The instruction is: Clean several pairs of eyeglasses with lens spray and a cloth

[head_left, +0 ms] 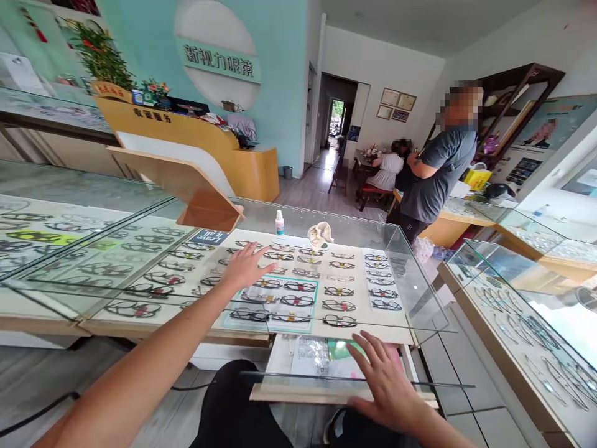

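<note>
fingers (249,250) were open and empty, left hand (240,267) near glasses (297,301) at eight o'clock, right hand (387,382) near drawer (298,394) at five.

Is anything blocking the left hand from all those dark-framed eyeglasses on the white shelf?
Yes. The clear, flat glass top of the display case seems to lie between the bare left hand and the dark-framed eyeglasses below it. Whether the hand touches it is hard to tell.

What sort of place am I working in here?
Most likely an optician's or eyeglasses shop: rows of eyeglasses lie in a glass display case, and the wall sign includes the Chinese word for glasses.
</note>
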Demonstrator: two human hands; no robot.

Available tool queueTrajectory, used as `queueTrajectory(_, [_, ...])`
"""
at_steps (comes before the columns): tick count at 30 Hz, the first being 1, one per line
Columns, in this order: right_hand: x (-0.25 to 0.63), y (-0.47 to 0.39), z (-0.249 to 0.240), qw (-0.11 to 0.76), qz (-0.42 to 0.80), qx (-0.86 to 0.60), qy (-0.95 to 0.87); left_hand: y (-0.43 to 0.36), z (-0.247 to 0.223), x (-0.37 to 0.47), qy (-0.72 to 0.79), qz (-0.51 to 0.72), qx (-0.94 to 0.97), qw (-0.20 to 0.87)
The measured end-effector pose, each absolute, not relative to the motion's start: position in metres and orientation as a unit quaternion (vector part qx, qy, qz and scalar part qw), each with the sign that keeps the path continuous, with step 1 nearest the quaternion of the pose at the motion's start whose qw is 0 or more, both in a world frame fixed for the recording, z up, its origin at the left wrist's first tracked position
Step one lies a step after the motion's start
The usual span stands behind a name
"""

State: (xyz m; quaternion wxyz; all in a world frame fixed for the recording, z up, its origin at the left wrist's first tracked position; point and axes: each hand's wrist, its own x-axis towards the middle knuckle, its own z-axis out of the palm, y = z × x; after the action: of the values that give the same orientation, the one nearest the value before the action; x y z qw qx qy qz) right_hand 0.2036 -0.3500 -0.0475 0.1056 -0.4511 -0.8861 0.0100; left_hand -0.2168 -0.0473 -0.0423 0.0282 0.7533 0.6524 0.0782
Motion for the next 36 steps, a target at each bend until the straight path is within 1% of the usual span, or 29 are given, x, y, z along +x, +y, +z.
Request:
queueTrajectory(3, [0.207,-0.348,-0.071,0.158,-0.140,-0.443,-0.871,-0.051,-0.044,-0.216,0.652,0.093,0.752,0.018])
queueTrajectory(6, [0.205,-0.335,-0.077,0.190,-0.195,-0.440,-0.856,-0.057,-0.046,-0.214,0.670,0.132,0.730,-0.011])
queueTrajectory(10, [0.210,-0.310,-0.073,0.196,-0.202,-0.463,-0.841,-0.066,-0.049,-0.210,0.707,0.188,0.681,-0.030])
queueTrajectory(12, [0.217,-0.294,-0.070,0.195,-0.204,-0.474,-0.834,-0.067,-0.051,-0.208,0.728,0.194,0.656,-0.036])
queueTrajectory(15, [0.224,-0.267,-0.065,0.187,-0.198,-0.489,-0.829,-0.066,-0.054,-0.206,0.760,0.180,0.624,-0.034])
queueTrajectory(20, [0.227,-0.230,-0.055,0.146,-0.188,-0.491,-0.838,-0.051,-0.042,-0.217,0.778,0.143,0.612,0.014])
queueTrajectory(24, [0.225,-0.221,-0.060,0.129,-0.174,-0.479,-0.851,-0.018,-0.022,-0.240,0.810,0.128,0.571,0.048])
queueTrajectory(28, [0.225,-0.223,-0.067,0.132,-0.150,-0.497,-0.844,0.025,-0.010,-0.262,0.845,0.143,0.514,0.035])
queueTrajectory(36, [0.221,-0.220,-0.065,0.140,-0.137,-0.496,-0.846,0.105,-0.021,-0.286,0.861,0.158,0.482,0.043])
